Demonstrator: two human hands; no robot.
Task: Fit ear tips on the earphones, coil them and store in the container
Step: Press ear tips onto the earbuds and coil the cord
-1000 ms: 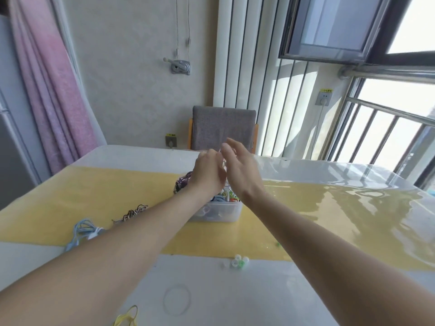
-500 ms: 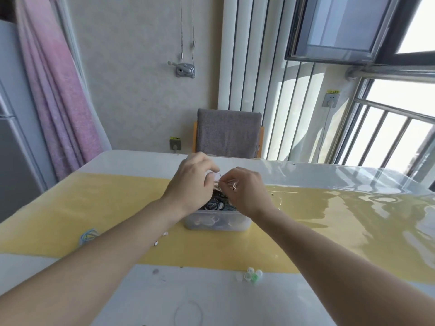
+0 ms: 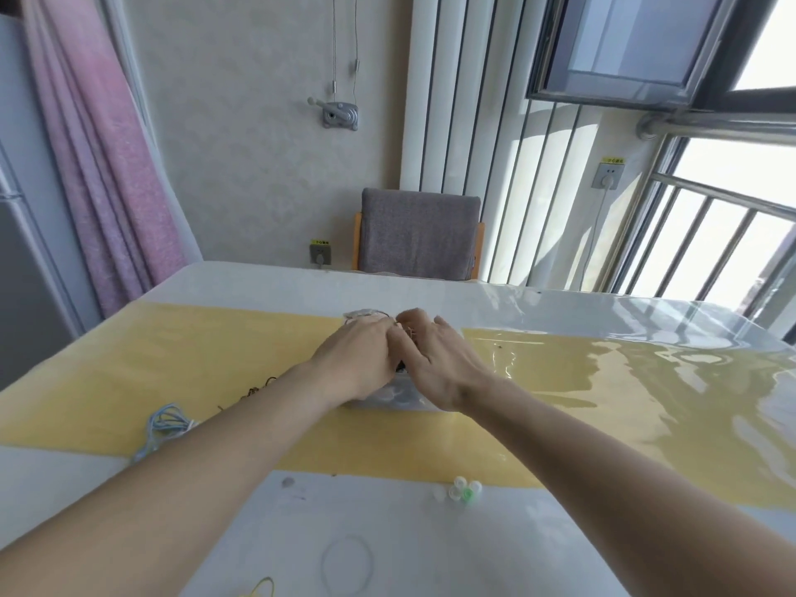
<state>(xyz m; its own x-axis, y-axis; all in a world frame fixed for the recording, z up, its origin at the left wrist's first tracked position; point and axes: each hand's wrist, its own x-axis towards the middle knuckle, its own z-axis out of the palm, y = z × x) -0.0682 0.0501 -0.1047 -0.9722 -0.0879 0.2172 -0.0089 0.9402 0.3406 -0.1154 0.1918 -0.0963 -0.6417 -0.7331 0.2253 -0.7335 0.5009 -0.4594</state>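
A clear plastic container stands on the yellow strip of the table, mostly hidden under both hands. My left hand lies over its left half with the fingers curled down into it. Touching it from the right, my right hand pinches a thin coiled earphone cord at the fingertips, just above the container's opening. What the container holds is hidden. Several loose ear tips, white with one green, lie near the table's front.
Light blue earphones and a dark cord lie left of my left forearm. A clear elastic ring and a yellow band sit at the near edge. A grey chair stands behind the table.
Both hands have come down from above the container onto its opening, bringing the coiled cord with them. The view has tilted slightly.
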